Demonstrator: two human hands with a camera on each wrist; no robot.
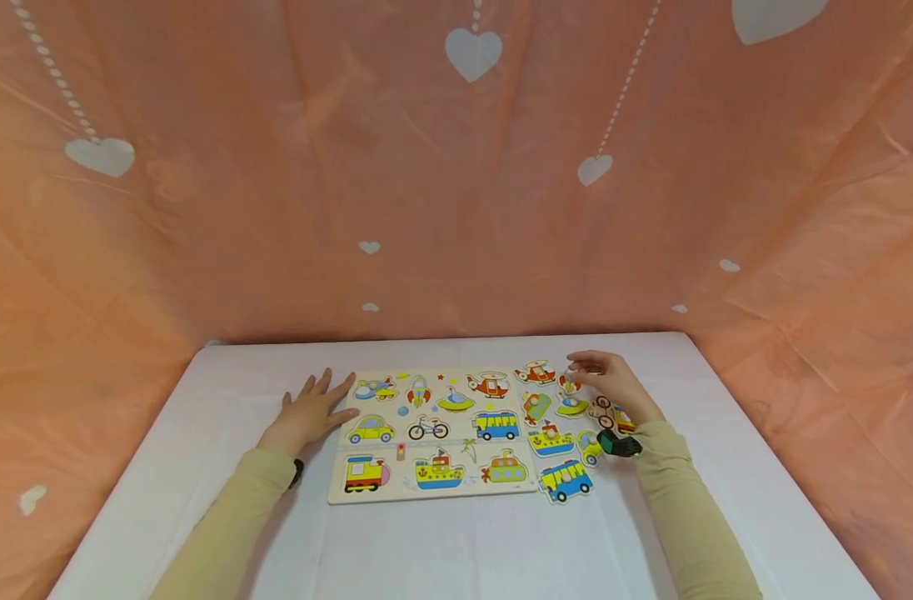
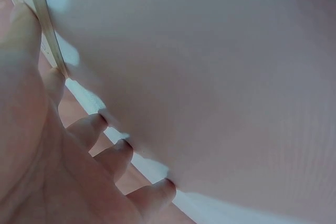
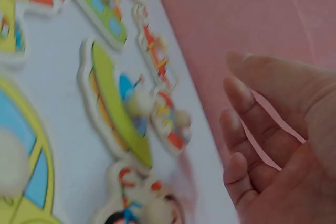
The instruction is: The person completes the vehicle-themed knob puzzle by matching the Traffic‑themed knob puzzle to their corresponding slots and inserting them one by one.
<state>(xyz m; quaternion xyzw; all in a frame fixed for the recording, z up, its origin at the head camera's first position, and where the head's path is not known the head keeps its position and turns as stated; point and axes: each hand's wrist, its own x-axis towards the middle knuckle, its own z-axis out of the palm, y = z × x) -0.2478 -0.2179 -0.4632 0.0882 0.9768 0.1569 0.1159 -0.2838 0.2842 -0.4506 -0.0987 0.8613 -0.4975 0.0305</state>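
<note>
My left hand [image 1: 306,417] rests on the table with fingers spread, and in the left wrist view the thumb [image 2: 23,30] touches the edge of the wooden puzzle board [image 1: 460,429]. To the right of the board, my right hand [image 1: 614,383] hovers above loose knobbed pieces, its fingers loosely bent and nothing between them. Nearest to it is the rocket piece [image 3: 170,121], beside the flying saucer piece [image 3: 118,106] and the helicopter piece [image 3: 155,48]. The bicycle piece [image 1: 602,412] and train piece [image 1: 625,421] lie by the wrist, the train partly hidden.
Other loose pieces lie along the board's right side: a submarine [image 1: 536,407], a ship [image 1: 551,440], a car [image 1: 589,448] and a bus [image 1: 565,482]. The white table [image 1: 426,550] meets a pink curtain with hearts [image 1: 456,208] at the back and sides.
</note>
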